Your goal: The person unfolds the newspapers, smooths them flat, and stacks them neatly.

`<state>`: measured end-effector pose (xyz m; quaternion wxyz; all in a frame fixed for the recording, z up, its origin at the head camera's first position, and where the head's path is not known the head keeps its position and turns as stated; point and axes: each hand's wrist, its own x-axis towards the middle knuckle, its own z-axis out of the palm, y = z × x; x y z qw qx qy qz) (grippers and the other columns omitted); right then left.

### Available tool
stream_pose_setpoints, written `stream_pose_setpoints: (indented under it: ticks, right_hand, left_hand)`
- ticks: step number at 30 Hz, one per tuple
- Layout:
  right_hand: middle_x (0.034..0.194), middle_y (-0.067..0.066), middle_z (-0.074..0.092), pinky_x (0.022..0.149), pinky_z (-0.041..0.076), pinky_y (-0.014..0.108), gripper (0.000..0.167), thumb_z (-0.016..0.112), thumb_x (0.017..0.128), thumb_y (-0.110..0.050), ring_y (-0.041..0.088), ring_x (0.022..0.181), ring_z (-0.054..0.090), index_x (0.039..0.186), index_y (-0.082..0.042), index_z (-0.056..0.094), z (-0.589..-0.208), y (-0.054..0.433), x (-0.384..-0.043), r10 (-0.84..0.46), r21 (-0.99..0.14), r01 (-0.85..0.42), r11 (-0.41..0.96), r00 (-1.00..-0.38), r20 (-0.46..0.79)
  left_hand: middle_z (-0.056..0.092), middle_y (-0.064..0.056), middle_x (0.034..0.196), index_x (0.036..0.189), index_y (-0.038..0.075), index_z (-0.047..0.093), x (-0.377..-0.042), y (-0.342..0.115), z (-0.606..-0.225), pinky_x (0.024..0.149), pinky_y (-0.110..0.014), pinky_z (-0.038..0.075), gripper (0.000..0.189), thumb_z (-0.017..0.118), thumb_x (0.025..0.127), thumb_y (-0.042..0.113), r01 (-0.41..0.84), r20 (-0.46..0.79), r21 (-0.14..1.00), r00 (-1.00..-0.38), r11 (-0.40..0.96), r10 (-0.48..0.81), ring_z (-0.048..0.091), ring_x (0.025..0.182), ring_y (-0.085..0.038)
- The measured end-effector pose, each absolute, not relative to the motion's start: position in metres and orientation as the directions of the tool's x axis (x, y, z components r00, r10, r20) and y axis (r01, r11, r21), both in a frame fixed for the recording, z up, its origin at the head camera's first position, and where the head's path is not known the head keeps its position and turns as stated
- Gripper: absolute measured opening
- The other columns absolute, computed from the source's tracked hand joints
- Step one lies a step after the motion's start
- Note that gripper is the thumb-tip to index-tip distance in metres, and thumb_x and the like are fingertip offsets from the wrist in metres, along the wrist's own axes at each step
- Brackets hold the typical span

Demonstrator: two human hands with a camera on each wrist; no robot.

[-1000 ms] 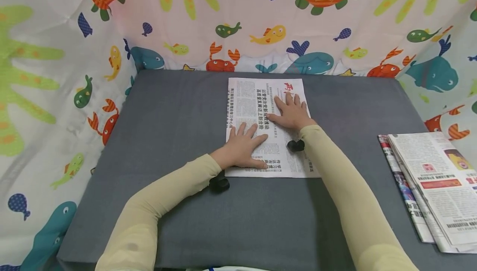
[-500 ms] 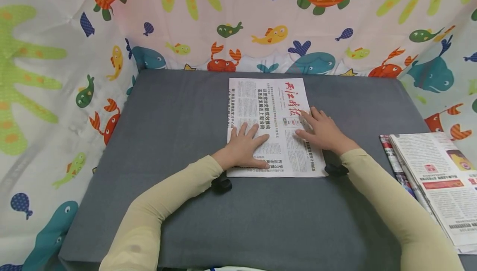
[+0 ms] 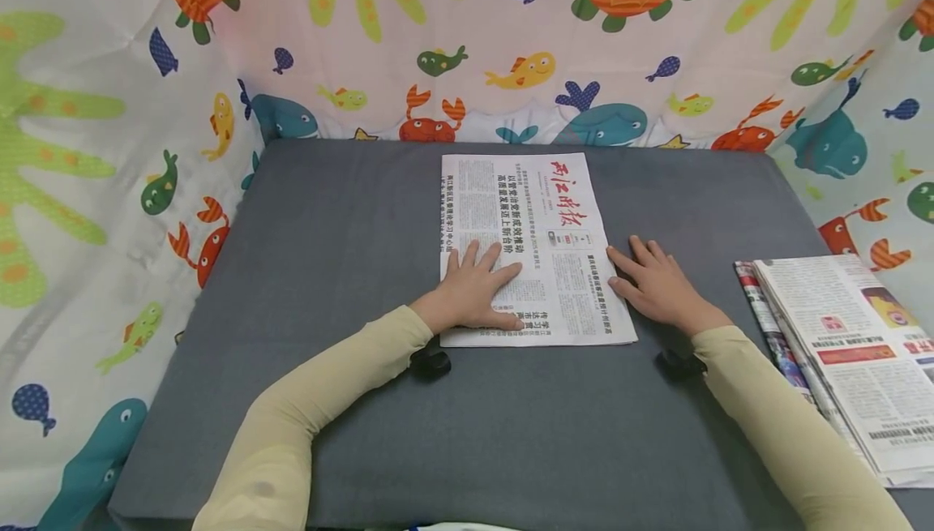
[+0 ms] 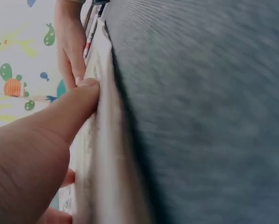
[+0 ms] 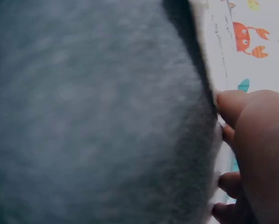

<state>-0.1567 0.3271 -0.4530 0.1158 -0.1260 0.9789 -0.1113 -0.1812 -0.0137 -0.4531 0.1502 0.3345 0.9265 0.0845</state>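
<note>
A folded newspaper [image 3: 540, 259] with a red title lies flat in the middle of the grey table. On its lower left part rests my left hand [image 3: 474, 292], fingers spread and palm down. In the left wrist view the thumb of that hand [image 4: 41, 135] lies along the paper's near edge. At the newspaper's right edge is my right hand [image 3: 660, 288], its thumb and fingertips right at the border while most of the hand is over the table. The right wrist view has the right thumb and fingers [image 5: 265, 135] lined up along the paper's edge [image 5: 216, 51].
A stack of folded newspapers [image 3: 854, 353] lies on the table's right side, near the right forearm. A curtain printed with sea animals [image 3: 489, 20] hangs behind and beside the grey table [image 3: 350, 215]. Each wrist carries a small black device.
My right hand has slid from the newspaper's upper right part down and rightward to its right edge, uncovering the red title. The left hand has stayed in place on the paper.
</note>
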Motion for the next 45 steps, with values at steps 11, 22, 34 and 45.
stream_pose_setpoints:
  ticks: [11,22,34,45]
  right_hand:
    - [0.165,0.037,0.014,0.112,0.02,0.079,0.067,0.05,0.106,-0.041,0.062,0.149,0.014,0.16,-0.008,0.031,-0.448,0.326,-0.163,-0.279,-0.229,-0.222,0.948,-0.926,-0.255]
    - [0.164,0.038,0.015,0.11,0.018,0.082,0.068,0.052,0.105,-0.044,0.066,0.147,0.013,0.159,-0.007,0.033,-0.439,0.325,-0.163,-0.291,-0.268,-0.218,0.938,-0.918,-0.271]
    - [0.164,0.037,0.013,0.111,0.015,0.082,0.065,0.045,0.107,-0.043,0.065,0.148,0.01,0.159,-0.006,0.032,-0.435,0.323,-0.167,-0.284,-0.307,-0.189,0.933,-0.91,-0.303]
    - [0.16,0.043,0.018,0.119,0.015,0.072,0.058,0.047,0.108,-0.022,0.066,0.146,0.013,0.157,0.005,0.031,-0.425,0.332,-0.174,-0.323,-0.41,-0.184,0.894,-0.896,-0.303]
  left_hand:
    - [0.021,-0.013,0.17,0.157,0.03,0.039,-0.164,0.066,-0.429,0.116,-0.067,0.031,0.089,0.054,0.086,0.081,0.516,-0.267,0.195,-0.79,0.834,0.551,0.021,0.155,-0.046]
    - [0.024,-0.013,0.167,0.162,0.03,0.029,-0.142,0.129,-0.434,0.102,-0.068,0.044,0.108,0.054,0.076,0.091,0.527,-0.313,0.068,-0.795,0.847,0.519,0.026,0.152,-0.046]
    - [0.037,-0.011,0.158,0.155,0.032,0.042,-0.149,0.125,-0.429,0.098,-0.067,0.049,0.082,0.067,0.086,0.069,0.511,-0.323,0.153,-0.783,0.846,0.531,0.04,0.141,-0.042]
    - [0.061,-0.006,0.133,0.152,0.026,0.045,-0.169,0.111,-0.427,0.087,-0.045,0.059,0.052,0.059,0.102,0.032,0.529,-0.228,0.329,-0.76,0.783,0.609,0.062,0.116,-0.026]
